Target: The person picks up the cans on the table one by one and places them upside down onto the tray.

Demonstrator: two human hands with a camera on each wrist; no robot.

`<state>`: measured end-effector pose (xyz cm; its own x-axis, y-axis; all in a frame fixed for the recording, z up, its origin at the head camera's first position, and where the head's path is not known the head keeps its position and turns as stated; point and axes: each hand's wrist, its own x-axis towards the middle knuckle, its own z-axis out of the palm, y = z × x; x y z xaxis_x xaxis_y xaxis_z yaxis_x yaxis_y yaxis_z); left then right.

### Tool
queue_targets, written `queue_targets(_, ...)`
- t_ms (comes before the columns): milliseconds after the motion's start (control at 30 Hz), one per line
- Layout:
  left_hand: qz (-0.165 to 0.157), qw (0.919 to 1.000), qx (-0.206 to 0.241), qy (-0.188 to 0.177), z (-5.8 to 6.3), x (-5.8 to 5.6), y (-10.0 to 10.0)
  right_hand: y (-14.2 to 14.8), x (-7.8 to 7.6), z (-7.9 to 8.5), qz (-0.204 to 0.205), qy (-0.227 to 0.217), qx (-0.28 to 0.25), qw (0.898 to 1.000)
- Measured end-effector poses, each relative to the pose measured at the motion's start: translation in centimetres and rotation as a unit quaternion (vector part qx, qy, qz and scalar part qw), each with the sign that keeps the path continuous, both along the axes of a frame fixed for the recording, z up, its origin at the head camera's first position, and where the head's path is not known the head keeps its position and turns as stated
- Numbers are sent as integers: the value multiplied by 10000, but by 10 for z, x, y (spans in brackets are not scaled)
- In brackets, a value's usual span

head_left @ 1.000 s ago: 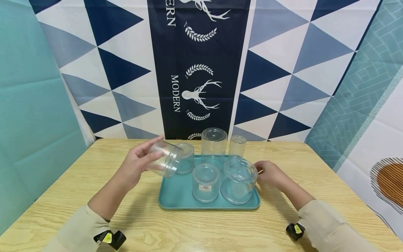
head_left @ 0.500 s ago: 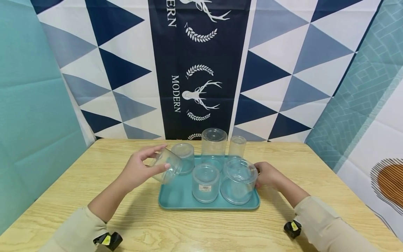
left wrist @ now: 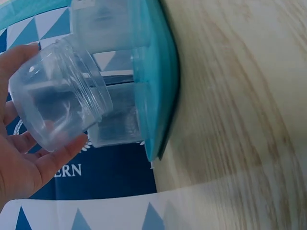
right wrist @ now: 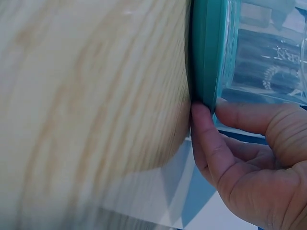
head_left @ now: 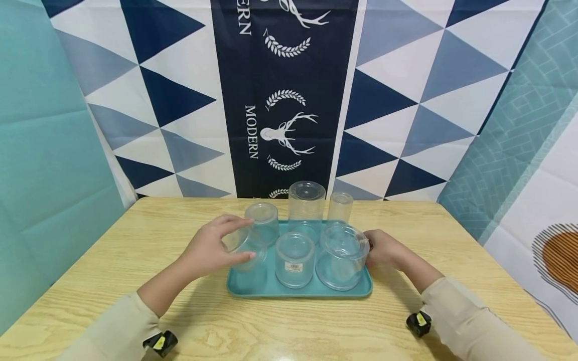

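My left hand (head_left: 212,248) holds a clear plastic jar (left wrist: 53,100) between thumb and fingers, over the front left part of the teal tray (head_left: 266,291). In the left wrist view the jar is tilted, its threaded mouth towards the tray. My right hand (head_left: 384,248) pinches the tray's right edge between thumb and fingers; the right wrist view shows the thumb (right wrist: 244,115) on the rim. On the tray stand a jar with a barcode label (head_left: 294,250), a wide jar (head_left: 340,273) next to the right hand, and a short jar (head_left: 263,213) just behind the held one.
At the back of the tray stand a tall clear jar (head_left: 307,200) and a narrow clear jar (head_left: 340,208). The tray lies on a wooden table (head_left: 289,326). Patterned cloth (head_left: 388,80) hangs behind the table's far edge.
My left hand has moved right and slightly down with the jar, bringing it over the tray and turning its mouth further downward. The right hand stays at the tray's right edge.
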<state>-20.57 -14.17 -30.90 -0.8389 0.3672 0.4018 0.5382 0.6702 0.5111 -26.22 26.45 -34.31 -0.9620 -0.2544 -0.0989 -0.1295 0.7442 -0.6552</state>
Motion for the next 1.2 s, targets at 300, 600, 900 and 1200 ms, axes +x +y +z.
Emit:
queue_targets(300,-95,9905,-1265,523,-10,-5,10,-1,-1,-3,-37,-132,-78,9999)
queue_targets(600,-258,9837,-1780,15,-16,-7,16,-2,0,-3,-57,-244,-175,9995)
queue_targets(900,-459,9779,-2040,10,-19,-6,22,-2,2,-4,-63,-136,-114,9998)
queue_targets(1200,-565,9811,-1824,-305,-21,-2,16,-5,13,-3,-234,-57,-141,9996)
